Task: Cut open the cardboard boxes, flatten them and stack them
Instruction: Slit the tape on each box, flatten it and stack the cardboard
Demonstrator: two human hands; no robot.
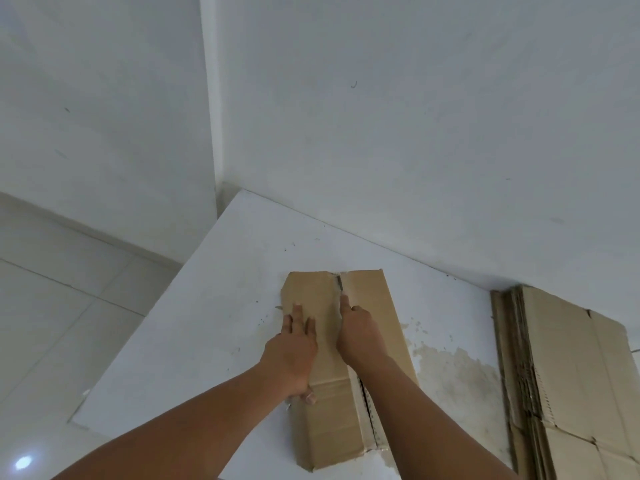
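We have the cardboard box (375, 303) lying collapsed flat on the white table (214, 306). Its long side runs from the near edge toward the far edge by the wall (415, 133), and we cannot see anything inside it. A slit runs along its length and bares the corrugated edge. At the table's right edge sits a stack of flattened cardboard (571, 368), well apart from the box.

Our left hand (294, 351) lies spread on the box's left panel, fingers straight and pressing down, with the thumb at the panel's side edge. Our right hand (356, 336) grips a cutter (340, 284), forefinger stretched along it and the blade set in the slit near the box's far end. Both forearms reach forward side by side.
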